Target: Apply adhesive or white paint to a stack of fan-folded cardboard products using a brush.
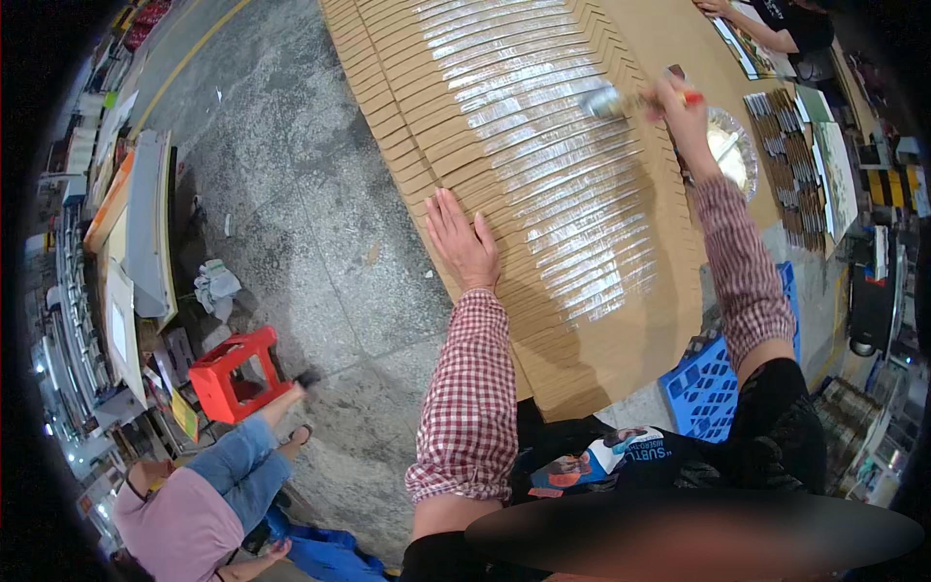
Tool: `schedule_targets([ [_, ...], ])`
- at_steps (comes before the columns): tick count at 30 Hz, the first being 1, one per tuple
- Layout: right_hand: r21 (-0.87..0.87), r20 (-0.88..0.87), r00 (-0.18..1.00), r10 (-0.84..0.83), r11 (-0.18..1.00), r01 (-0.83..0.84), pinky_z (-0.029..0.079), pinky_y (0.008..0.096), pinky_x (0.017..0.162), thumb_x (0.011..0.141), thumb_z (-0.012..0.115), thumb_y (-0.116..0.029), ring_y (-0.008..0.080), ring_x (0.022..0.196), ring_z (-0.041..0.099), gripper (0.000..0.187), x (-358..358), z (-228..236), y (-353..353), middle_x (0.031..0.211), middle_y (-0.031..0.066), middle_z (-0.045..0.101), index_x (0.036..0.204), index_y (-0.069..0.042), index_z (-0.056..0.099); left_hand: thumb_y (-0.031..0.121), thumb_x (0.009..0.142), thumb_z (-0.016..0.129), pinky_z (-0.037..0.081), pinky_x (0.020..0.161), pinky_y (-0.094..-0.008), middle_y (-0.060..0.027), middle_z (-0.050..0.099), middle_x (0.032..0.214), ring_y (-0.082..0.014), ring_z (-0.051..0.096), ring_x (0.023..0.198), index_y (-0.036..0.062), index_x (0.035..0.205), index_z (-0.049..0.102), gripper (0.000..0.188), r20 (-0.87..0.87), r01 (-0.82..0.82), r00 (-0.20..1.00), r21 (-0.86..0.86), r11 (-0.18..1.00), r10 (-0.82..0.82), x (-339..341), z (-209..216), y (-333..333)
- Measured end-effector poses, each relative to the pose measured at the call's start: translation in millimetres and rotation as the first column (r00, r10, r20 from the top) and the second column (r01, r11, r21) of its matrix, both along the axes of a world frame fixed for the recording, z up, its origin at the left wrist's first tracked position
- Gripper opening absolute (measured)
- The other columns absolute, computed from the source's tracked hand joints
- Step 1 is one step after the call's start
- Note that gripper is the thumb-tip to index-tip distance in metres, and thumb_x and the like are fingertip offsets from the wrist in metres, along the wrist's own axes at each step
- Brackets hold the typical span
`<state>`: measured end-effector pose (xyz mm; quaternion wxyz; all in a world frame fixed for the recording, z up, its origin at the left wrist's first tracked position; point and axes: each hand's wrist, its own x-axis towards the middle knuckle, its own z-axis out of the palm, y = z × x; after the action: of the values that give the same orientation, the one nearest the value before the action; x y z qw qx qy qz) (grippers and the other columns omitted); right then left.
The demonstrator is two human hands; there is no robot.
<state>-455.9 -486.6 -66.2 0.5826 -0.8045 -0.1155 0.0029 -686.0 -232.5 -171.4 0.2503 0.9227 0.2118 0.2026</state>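
My right hand (676, 112) grips a brush by its handle, which has a red end. The brush head (603, 101), blurred, is over a row of overlapping brown cardboard sheets (572, 373), fanned so that only a strip of each shows. A wet white coating (543, 126), like glue, streaks the middle of these strips. My left hand (464, 240) lies flat with fingers stretched on the left part of the sheets. Just right of my right wrist stands a plastic-lined bowl (742, 155) with white paste and a stick-like thing in it.
Small stacked brown pieces (790, 160) lie right of the bowl. At the upper right, another person's arm (761, 29) rests by printed boards. A blue plastic crate (703, 388) stands below the table's right side. On the left are a red stool (236, 373) and a seated person (194, 504).
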Motion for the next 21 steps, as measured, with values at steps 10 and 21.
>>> schedule_targets([
  [10, 0.161, -0.03, 0.995, -0.1, 0.982, 0.104, 0.045, 0.0214, 0.051, 0.086, 0.055, -0.02, 0.0084, 0.053, 0.055, 0.025, 0, 28, 21, 0.068, 0.0048, 0.061, 0.076, 0.002, 0.063, 0.025, 0.09, 0.04, 0.014, 0.109, -0.0429, -0.0161, 0.027, 0.142, -0.0312, 0.019, 0.134, -0.0003, 0.138, 0.023, 0.057, -0.039, 0.018, 0.999, 0.003, 1.0, -0.018, 0, -2, 0],
  [21, -0.022, -0.208, 0.972, -0.11, 0.994, 0.108, 0.043, 0.0207, 0.049, 0.088, 0.053, -0.017, 0.0079, 0.052, 0.054, 0.022, -125, 10, -77, 0.069, 0.0043, 0.061, 0.079, 0.002, 0.062, 0.024, 0.089, 0.04, 0.014, 0.109, -0.0438, -0.0162, 0.028, 0.142, -0.0321, 0.019, 0.134, -0.0002, 0.137, 0.024, 0.057, -0.001, 0.013, 1.0, 0.011, 1.0, -0.013, 0, -3, -1],
])
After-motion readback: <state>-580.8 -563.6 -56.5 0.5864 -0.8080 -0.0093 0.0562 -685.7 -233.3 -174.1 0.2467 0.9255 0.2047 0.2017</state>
